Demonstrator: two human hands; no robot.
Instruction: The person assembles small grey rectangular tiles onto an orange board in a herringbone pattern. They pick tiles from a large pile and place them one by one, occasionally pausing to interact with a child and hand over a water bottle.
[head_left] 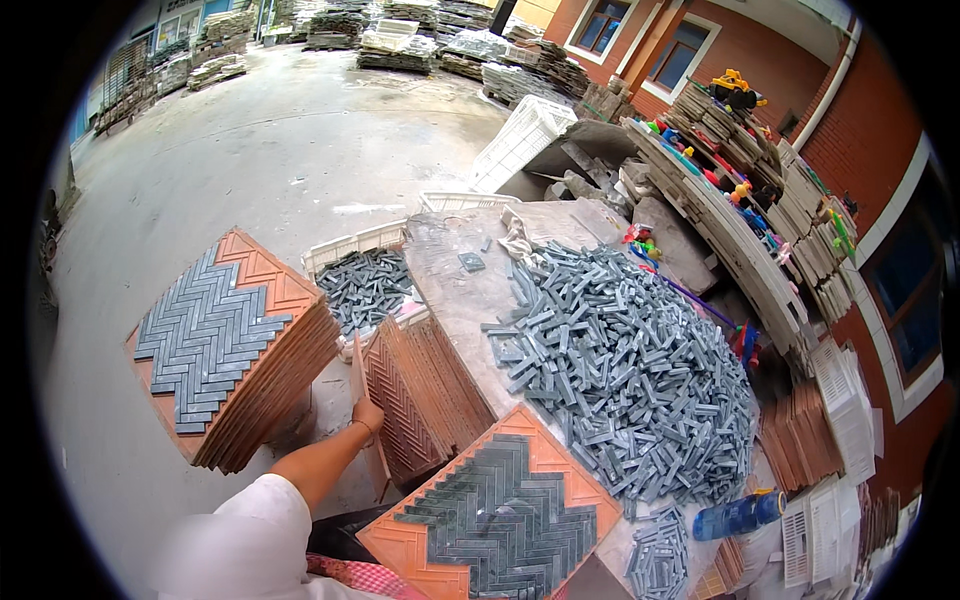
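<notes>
My left hand (368, 415) is closed on the edge of a reddish-brown herringbone tray (374, 450), the outermost of a row standing on edge. Its fingertips are partly hidden. Beside that row, a similar orange tray (398, 553) lies near me, its zigzag slots filled with dark grey stone strips (510, 515). Left of my arm rises a tall stack of trays (265, 385); its top one is filled with lighter grey strips (205, 335). My right hand is out of view.
A big heap of loose grey strips (630, 370) covers the table (450, 265). Past the tray row sits a white crate (350, 243) of dark strips. A blue bottle (735, 516) lies at the right, near white crates (815, 530). Long boards (720, 220) lean behind.
</notes>
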